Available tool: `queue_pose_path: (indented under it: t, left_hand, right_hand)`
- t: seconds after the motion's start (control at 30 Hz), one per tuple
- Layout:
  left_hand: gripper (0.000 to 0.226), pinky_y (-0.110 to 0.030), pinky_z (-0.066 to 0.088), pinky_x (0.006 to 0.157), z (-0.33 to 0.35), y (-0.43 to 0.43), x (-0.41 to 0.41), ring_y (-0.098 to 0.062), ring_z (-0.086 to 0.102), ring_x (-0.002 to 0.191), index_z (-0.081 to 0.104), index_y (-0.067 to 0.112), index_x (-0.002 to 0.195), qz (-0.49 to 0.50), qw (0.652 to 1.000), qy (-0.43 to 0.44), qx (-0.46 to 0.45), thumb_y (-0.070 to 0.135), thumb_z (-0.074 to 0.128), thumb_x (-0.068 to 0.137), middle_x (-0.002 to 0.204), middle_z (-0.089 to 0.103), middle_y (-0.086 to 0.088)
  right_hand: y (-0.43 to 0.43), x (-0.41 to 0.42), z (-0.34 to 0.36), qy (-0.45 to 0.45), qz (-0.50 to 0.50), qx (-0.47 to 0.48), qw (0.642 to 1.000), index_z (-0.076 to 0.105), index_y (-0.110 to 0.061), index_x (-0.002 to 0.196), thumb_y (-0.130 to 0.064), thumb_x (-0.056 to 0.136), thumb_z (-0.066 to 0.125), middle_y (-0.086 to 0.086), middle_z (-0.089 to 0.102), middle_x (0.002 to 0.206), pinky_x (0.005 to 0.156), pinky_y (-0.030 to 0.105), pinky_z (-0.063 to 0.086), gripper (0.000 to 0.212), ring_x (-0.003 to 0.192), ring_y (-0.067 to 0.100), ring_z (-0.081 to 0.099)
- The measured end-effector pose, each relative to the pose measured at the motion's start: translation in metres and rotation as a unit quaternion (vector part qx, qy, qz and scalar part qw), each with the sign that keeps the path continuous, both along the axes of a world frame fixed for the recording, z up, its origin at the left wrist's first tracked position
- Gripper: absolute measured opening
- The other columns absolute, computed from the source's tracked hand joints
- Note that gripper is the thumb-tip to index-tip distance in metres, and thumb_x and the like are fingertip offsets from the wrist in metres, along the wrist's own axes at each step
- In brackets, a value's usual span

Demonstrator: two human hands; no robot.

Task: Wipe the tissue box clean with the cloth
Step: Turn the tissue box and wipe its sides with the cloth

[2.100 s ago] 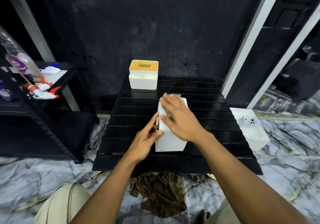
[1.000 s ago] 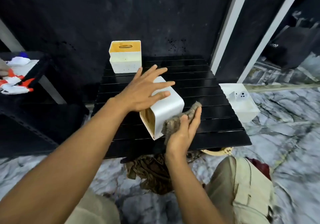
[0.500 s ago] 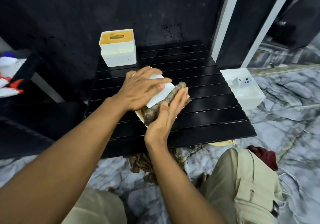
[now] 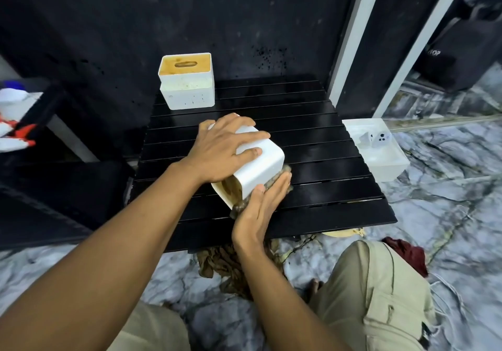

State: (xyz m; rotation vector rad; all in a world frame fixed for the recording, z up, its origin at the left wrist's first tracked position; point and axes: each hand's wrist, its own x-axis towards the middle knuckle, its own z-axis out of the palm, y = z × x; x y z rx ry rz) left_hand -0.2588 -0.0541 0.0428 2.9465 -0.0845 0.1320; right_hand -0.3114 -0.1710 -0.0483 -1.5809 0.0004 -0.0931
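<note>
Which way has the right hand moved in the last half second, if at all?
Yes. The right hand and cloth slid down the right side of the box, from up beside the left hand to the table slats.

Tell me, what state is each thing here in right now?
Box, on its side on the table, open end toward the camera.
Cloth, pressed against the box's right side.
Left hand, flat on the box, steadying it.
Right hand, fingers straight, pressing the cloth.
Back box, upright, slotted top facing up.
Floor rag, crumpled by the table's near edge.
</note>
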Motion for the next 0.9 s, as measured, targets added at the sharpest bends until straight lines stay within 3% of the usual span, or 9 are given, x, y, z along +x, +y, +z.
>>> queue_pose_path:
  t: [0.17, 0.3, 0.37, 0.5, 0.57, 0.7, 0.77, 0.83, 0.9]
  left_hand:
    - [0.052, -0.049, 0.012, 0.113, 0.001, -0.003, -0.002, -0.013, 0.014, 0.146, 0.039, 0.058, 0.138, 0.017, 1.0, -0.004, 0.001, 0.063, 0.023, 0.089, 0.153, 0.03, 0.016]
    - [0.05, -0.048, 0.013, 0.112, 0.0, -0.006, -0.003, -0.011, 0.015, 0.145, 0.04, 0.058, 0.137, 0.016, 1.0, -0.011, -0.002, 0.062, 0.024, 0.09, 0.15, 0.031, 0.017]
    - [0.05, -0.048, 0.013, 0.112, 0.0, -0.005, -0.004, -0.011, 0.016, 0.144, 0.041, 0.057, 0.137, 0.016, 1.0, -0.012, -0.003, 0.062, 0.024, 0.09, 0.15, 0.032, 0.017]
    - [0.051, -0.049, 0.011, 0.113, 0.001, -0.006, -0.004, -0.013, 0.015, 0.145, 0.041, 0.057, 0.137, 0.016, 1.0, -0.005, -0.005, 0.062, 0.024, 0.09, 0.151, 0.031, 0.016]
    - [0.051, -0.049, 0.011, 0.112, 0.002, -0.007, -0.004, -0.013, 0.015, 0.145, 0.041, 0.056, 0.138, 0.02, 1.0, -0.006, -0.002, 0.062, 0.024, 0.09, 0.151, 0.031, 0.016]
    - [0.051, -0.049, 0.014, 0.112, 0.001, -0.008, -0.005, -0.012, 0.018, 0.144, 0.042, 0.056, 0.138, 0.022, 1.0, -0.012, 0.011, 0.062, 0.023, 0.09, 0.149, 0.033, 0.017]
    - [0.051, -0.049, 0.015, 0.111, 0.001, -0.008, -0.005, -0.012, 0.018, 0.143, 0.042, 0.055, 0.137, 0.019, 1.0, -0.015, 0.012, 0.061, 0.023, 0.09, 0.149, 0.034, 0.016]
    - [0.05, -0.049, 0.013, 0.112, 0.0, -0.009, -0.006, -0.013, 0.016, 0.144, 0.041, 0.055, 0.138, 0.02, 1.0, -0.01, 0.01, 0.06, 0.023, 0.091, 0.15, 0.033, 0.015]
    - [0.052, -0.05, 0.011, 0.113, 0.001, -0.008, -0.006, -0.014, 0.014, 0.145, 0.039, 0.055, 0.14, 0.017, 1.0, 0.001, 0.009, 0.061, 0.023, 0.091, 0.152, 0.03, 0.014]
  right_hand:
    - [-0.003, 0.018, 0.022, 0.144, -0.008, 0.046, 0.989, 0.003, -0.023, 0.155, -0.049, 0.102, 0.015, -0.006, -0.006, 0.164, 0.123, 0.037, -0.005, 0.061, 0.149, 0.009, -0.014]
    - [0.003, 0.005, 0.046, -0.046, -0.014, 0.047, 0.998, 0.005, -0.024, 0.156, -0.044, 0.101, 0.014, -0.014, -0.006, 0.163, 0.12, 0.023, -0.006, 0.059, 0.146, -0.002, -0.014]
    - [0.006, -0.011, 0.031, -0.11, -0.008, 0.019, 0.994, 0.004, -0.022, 0.156, -0.039, 0.102, 0.018, -0.014, -0.008, 0.163, 0.122, 0.031, -0.003, 0.058, 0.148, 0.003, -0.014]
    - [0.001, -0.004, -0.001, 0.085, -0.002, 0.036, 0.996, -0.002, -0.029, 0.155, -0.052, 0.095, 0.016, -0.013, -0.013, 0.162, 0.123, 0.043, 0.0, 0.067, 0.146, 0.002, -0.016]
    - [-0.004, 0.006, 0.007, 0.118, 0.01, 0.052, 0.992, 0.0, -0.028, 0.155, -0.054, 0.092, 0.015, -0.013, -0.01, 0.163, 0.123, 0.041, -0.002, 0.07, 0.146, 0.003, -0.015]
    - [-0.007, 0.006, 0.037, -0.098, 0.025, 0.045, 0.994, 0.005, -0.019, 0.156, -0.039, 0.1, 0.017, -0.011, -0.006, 0.164, 0.122, 0.027, -0.005, 0.06, 0.147, 0.001, -0.015]
    - [-0.005, -0.002, 0.033, -0.172, 0.041, 0.008, 0.984, 0.007, -0.013, 0.155, -0.032, 0.101, 0.019, -0.005, -0.004, 0.165, 0.122, 0.03, -0.004, 0.059, 0.15, 0.009, -0.013]
    - [-0.004, -0.002, 0.01, -0.129, 0.024, 0.006, 0.991, 0.005, -0.017, 0.156, -0.034, 0.1, 0.022, -0.008, -0.006, 0.164, 0.123, 0.033, -0.001, 0.061, 0.15, 0.009, -0.012]
    - [-0.009, 0.008, -0.008, 0.015, 0.007, 0.058, 0.998, 0.011, -0.026, 0.155, -0.039, 0.097, 0.027, -0.009, 0.003, 0.164, 0.123, 0.038, 0.007, 0.061, 0.15, 0.008, 0.0]
